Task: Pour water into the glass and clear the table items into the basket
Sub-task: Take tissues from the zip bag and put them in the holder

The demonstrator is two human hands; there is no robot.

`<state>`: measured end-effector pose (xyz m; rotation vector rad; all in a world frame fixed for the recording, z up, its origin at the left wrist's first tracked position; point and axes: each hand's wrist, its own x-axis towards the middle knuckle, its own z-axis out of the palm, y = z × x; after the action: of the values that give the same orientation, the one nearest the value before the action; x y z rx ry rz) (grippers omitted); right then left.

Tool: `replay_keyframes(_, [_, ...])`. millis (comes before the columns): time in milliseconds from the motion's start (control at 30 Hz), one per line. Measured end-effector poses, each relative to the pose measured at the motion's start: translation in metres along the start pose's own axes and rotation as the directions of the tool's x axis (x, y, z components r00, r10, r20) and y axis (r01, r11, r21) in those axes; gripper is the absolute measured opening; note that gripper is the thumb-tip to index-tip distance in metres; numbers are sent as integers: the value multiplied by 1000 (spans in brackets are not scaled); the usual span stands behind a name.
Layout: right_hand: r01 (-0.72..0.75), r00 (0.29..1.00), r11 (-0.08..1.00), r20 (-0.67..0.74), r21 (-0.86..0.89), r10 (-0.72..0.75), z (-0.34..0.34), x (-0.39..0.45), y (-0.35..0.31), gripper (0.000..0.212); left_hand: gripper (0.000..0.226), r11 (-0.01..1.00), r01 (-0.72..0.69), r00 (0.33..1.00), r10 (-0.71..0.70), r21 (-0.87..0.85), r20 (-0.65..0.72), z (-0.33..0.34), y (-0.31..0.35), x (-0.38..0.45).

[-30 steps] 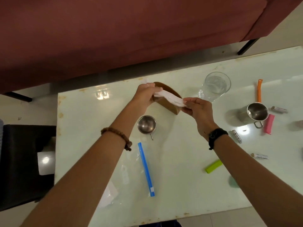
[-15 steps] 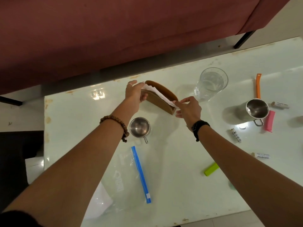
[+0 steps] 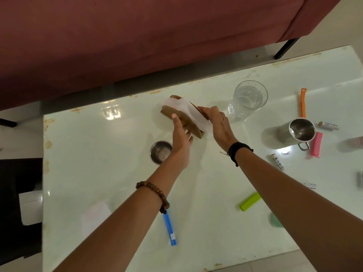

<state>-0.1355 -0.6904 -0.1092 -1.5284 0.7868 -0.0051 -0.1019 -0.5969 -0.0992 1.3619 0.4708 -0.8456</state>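
— Toward twelve o'clock on the white table point(image 3: 117, 173), what are the hands doing?
— The left hand point(image 3: 181, 140) is lying with straight fingers against the near side of the brown basket point(image 3: 193, 128). The right hand point(image 3: 220, 124) is curling its fingers over the white tissue point(image 3: 188, 110) draped in that basket.
— And the glass point(image 3: 246, 101)?
— It is standing upright at one o'clock, holding water, just right of the basket. The steel mug point(image 3: 294, 134) is sitting at three o'clock.

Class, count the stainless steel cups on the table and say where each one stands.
2. A small steel cup stands beside the left hand's wrist; a larger steel mug stands at the right, near the pink clip. The arms may hide others.
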Motion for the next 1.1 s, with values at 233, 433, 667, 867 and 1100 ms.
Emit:
replay_keyframes(233, [34,999,992,-13,119,-33,-1,-27,18,51,56,988,-70,993,55,136,107,1,1,4])
replay_keyframes(433, [10,999,992,49,128,-17,-1,-28,20,51,56,988,-75,985,52,138,162,-4,-1,4])
replay_keyframes(667, [9,995,999,102,44,-13,-9,-30,23,48,51,976,-127,988,109,179,108,-8,-8,-5])
replay_keyframes(867, [50,989,997,-139,65,-41,-5,-53,32,35,14,872,-447,872,474,201,-119,-24,-33,-54])
replay_keyframes(1100, [15,986,1000,-165,10,-13,6,-103,77,26,28,957,-21,903,-106,-290,-416,-55,-82,-81])
